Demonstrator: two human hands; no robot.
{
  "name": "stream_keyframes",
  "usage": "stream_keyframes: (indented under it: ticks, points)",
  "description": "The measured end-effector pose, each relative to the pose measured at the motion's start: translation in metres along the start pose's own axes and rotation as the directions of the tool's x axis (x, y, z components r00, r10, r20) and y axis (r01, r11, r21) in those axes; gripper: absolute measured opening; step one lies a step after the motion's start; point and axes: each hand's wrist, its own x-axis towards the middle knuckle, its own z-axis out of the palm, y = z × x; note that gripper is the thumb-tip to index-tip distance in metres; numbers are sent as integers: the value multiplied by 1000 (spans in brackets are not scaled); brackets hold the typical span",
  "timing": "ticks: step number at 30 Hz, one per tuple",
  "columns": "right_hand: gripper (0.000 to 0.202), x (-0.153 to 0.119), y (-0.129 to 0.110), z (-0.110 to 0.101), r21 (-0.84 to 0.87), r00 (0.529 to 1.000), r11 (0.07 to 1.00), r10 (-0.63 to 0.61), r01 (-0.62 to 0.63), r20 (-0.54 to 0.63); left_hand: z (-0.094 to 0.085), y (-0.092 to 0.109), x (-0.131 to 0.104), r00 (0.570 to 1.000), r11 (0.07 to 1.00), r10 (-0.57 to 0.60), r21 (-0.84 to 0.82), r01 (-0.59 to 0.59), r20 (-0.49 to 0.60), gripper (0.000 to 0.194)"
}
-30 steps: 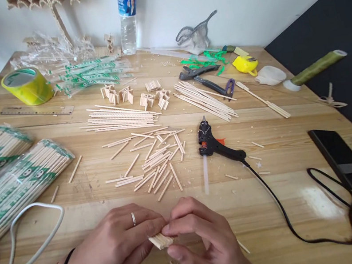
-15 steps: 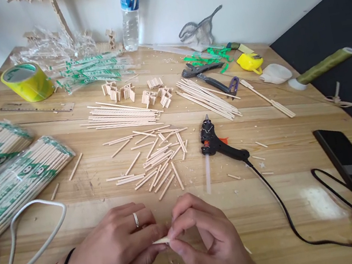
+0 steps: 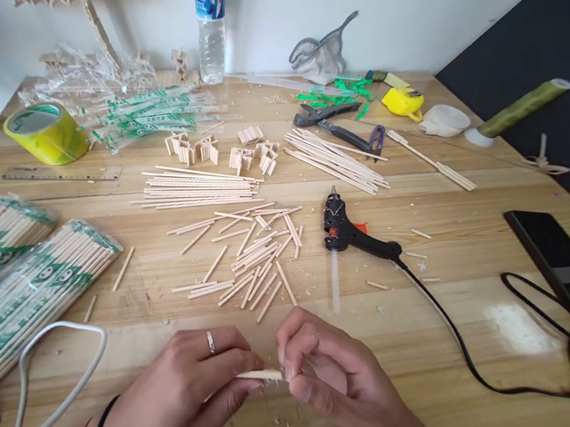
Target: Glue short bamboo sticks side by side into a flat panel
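One seemingly wooden piece [image 3: 260, 376] is pinched by left hand [image 3: 187, 397] and right hand [image 3: 344, 386] over the wall-side table [image 3: 406, 346].

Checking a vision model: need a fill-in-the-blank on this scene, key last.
The left hand, wearing a ____, and the right hand hold a wooden piece.
The trigger of the glue gun is ____.
The phone lies ____ of the glue gun.

Ring; orange; right.

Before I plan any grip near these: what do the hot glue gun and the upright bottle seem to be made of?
Glue gun: probably matte black plastic, judging by its molded body; the pale tip looks metallic.
Bottle: likely thin, glossy plastic, being see-through with ribbed walls.
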Motion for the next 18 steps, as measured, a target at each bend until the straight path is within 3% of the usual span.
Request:
stream_keyframes:
  ticks: [9,13,18]
  points:
    - [20,-5,1,2,271,994,956,99,-110,55,-2,-2,1,1000,998,-19,-52,19,-14,20]
    - [25,-4,3,1,172,985,971,172,-164,-32,-8,1,2,997,984,-71,-161,71,7,21]
    - [26,0,2,0,1,987,997,75,-75,-140,-26,0,3,986,914,-165,-381,141,-31,26]
